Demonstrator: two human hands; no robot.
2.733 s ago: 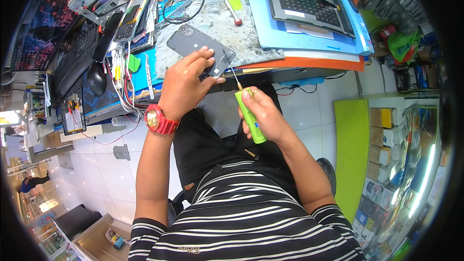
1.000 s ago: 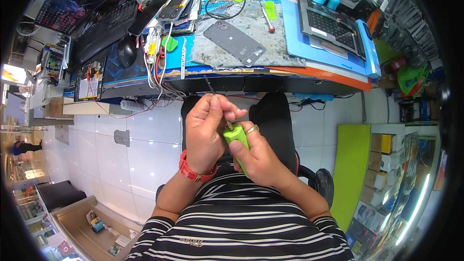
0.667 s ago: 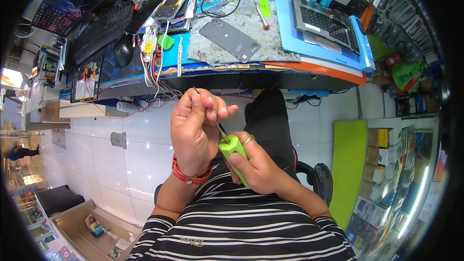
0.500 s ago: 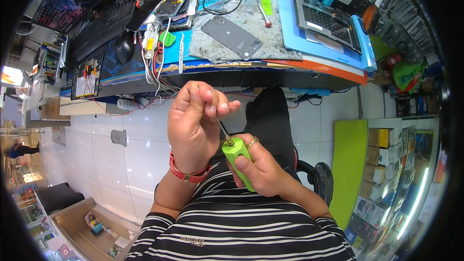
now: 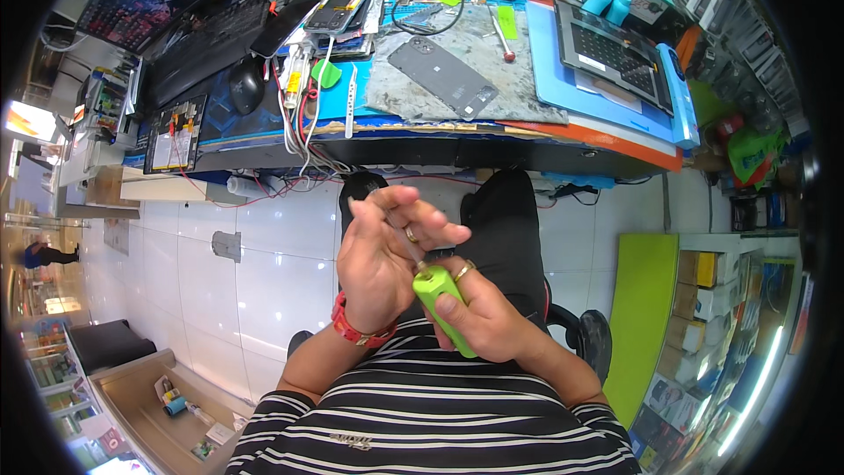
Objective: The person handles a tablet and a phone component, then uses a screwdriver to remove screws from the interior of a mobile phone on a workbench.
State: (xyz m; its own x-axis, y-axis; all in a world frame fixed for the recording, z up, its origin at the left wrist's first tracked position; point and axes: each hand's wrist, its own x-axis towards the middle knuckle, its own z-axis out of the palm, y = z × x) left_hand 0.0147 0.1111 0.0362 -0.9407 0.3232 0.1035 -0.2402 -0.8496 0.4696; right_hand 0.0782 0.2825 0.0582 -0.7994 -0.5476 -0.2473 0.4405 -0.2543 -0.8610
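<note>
In my right hand [image 5: 488, 317] is a bright green, block-shaped handle [image 5: 437, 287] with a thin metal shaft sticking out of its top. The thumb presses its side and the fingers wrap behind it. My left hand [image 5: 376, 255], with a red wrist strap, is beside the shaft. Its fingers are stretched out and apart, and the shaft's upper end runs between palm and fingers, where the tip is hard to make out. Beyond both hands, a dark grey phone [image 5: 444, 77] rests back side up on the stained grey work mat [image 5: 387, 92].
The bench edge [image 5: 422, 134] runs ahead of my hands. Cables [image 5: 303, 145] hang over it. On the bench lie a red-ended screwdriver [image 5: 508, 54], a mouse [image 5: 247, 88], stacked phones [image 5: 338, 13], an opened device [image 5: 176, 136] and a laptop part [image 5: 611, 57].
My left hand's fingers have uncurled and spread from a closer pinch near the shaft. Both hands appear slightly lower and farther right, and the whole view has shifted as well.
</note>
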